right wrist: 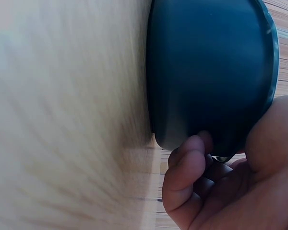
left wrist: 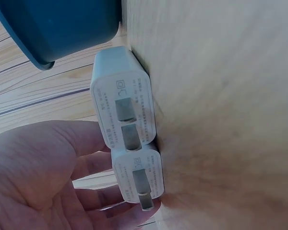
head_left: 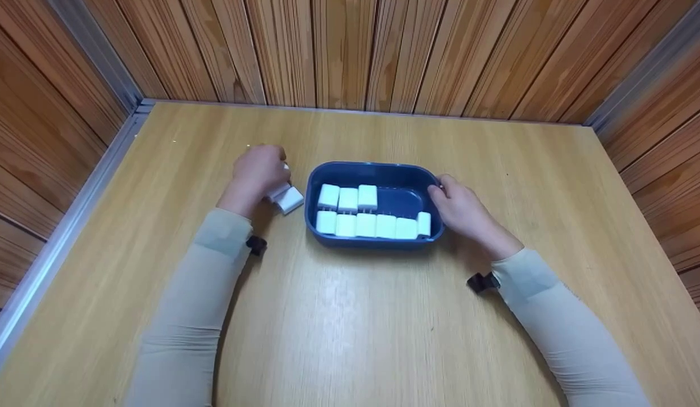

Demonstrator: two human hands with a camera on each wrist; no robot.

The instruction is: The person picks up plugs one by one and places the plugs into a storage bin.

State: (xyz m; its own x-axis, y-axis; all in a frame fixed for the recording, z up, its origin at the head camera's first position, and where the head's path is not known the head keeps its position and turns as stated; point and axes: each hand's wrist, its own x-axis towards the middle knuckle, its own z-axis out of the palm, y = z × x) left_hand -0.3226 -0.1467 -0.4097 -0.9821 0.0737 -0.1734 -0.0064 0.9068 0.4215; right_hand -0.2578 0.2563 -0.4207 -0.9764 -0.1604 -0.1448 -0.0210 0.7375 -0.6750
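My left hand (head_left: 258, 172) is left of the blue plastic box, its fingers curled round a white charger plug (left wrist: 138, 175) on the table. In the left wrist view a second charger plug (left wrist: 123, 98) stands against that one, metal prongs facing the camera. The fingertips are partly hidden behind the plugs. At the box's right end my right hand (head_left: 460, 204) grips the blue box (head_left: 375, 244), thumb at the rim and fingers curled against the outer wall (right wrist: 206, 72). Inside the box, several white charger plugs (head_left: 366, 225) stand in two rows, the back row shorter.
The box sits on a wooden table (head_left: 350, 316). Wood-panelled walls (head_left: 350, 56) close off the back and both sides, with a metal strip (head_left: 61, 226) along the left edge. A black wrist mount (head_left: 483, 282) sticks out from the right sleeve.
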